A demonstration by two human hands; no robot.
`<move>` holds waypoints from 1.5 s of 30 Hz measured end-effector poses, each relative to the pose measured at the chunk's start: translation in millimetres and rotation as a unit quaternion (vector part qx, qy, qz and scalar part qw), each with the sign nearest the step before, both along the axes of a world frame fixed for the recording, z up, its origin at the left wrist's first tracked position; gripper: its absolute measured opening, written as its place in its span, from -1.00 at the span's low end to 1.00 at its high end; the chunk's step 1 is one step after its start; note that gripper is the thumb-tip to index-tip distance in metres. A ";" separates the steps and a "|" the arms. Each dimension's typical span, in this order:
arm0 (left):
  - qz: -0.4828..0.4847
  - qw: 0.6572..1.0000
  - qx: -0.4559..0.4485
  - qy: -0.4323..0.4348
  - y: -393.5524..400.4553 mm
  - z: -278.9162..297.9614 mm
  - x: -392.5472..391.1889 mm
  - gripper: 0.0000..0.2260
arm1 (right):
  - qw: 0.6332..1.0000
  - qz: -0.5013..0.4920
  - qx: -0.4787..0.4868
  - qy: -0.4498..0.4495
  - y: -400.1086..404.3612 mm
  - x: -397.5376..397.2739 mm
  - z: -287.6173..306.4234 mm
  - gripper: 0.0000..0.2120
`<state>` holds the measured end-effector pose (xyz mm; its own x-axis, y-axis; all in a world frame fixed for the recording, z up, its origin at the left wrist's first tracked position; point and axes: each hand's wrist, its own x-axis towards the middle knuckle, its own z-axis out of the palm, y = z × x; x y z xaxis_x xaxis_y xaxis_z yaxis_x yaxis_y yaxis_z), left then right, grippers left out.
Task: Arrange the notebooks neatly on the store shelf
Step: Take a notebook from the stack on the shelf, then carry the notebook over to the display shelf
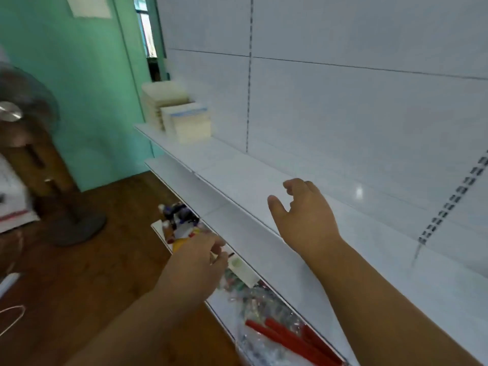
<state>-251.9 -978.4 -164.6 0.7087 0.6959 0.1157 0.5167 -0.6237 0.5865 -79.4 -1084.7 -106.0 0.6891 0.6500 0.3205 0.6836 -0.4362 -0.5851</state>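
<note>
Room: green walls (87,83) and a wooden floor (111,273) lie to our left, with a standing fan (29,122) there; white store shelving with a slotted back panel (369,114) fills the right.
Top shelf: the white shelf (237,167) we face carries two pale stacks of what we take to be notebooks (177,112) at its far left end, against the back panel; the nearer stack is lower and has a blue strip along its top. Blur keeps us from reading covers or edges.
Lower shelves: a second white shelf (179,180) sits just below, and the bottom shelf holds mixed stationery (179,220), plastic-wrapped packets (264,307) and red sticks (290,336).
Right hand: our right hand (303,215) hovers over the top shelf's front edge, well apart from the stacks, fingers (293,187) loosely curled and holding nothing.
Left hand: our left hand (198,262) reaches down toward the bottom shelf beside the stationery; its fingertips are bunched, and whether they pinch anything we cannot tell.
Progress: we judge the work early. Two stacks stand at one end, most of the top shelf has no notebooks, and neither hand visibly carries one.
Left to do: fetch more notebooks and line them up beside the stacks.
</note>
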 end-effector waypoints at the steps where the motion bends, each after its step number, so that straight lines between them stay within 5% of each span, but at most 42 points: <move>1: 0.021 1.000 -0.001 -0.012 22.9 -2.1 -6.7 -0.82 | 1.000 0.020 0.003 -0.004 29.2 -5.0 1.0 -0.53; 11: 0.153 0.987 0.036 -0.038 264.0 2.5 -40.9 -0.83 | 0.989 0.140 0.020 -0.036 332.5 -2.8 29.8 -0.58; 22: 0.153 0.987 0.049 -0.013 543.4 -23.9 -54.2 -0.85 | 0.995 0.084 0.028 0.036 620.9 10.7 15.3 -0.66; 31: -0.001 1.000 0.011 -0.019 708.5 -19.3 68.6 -0.84 | 0.990 -0.136 -0.048 0.008 688.9 108.0 12.5 -0.46; 40: -0.119 0.993 0.019 -0.007 822.3 -15.2 164.1 -0.84 | 0.946 -0.210 -0.203 0.139 791.9 185.1 -18.9 -0.22; 45: -0.187 0.982 -0.030 -0.002 873.8 -24.5 192.1 -0.87 | 0.925 -0.284 -0.194 0.164 809.2 191.7 -32.4 -0.41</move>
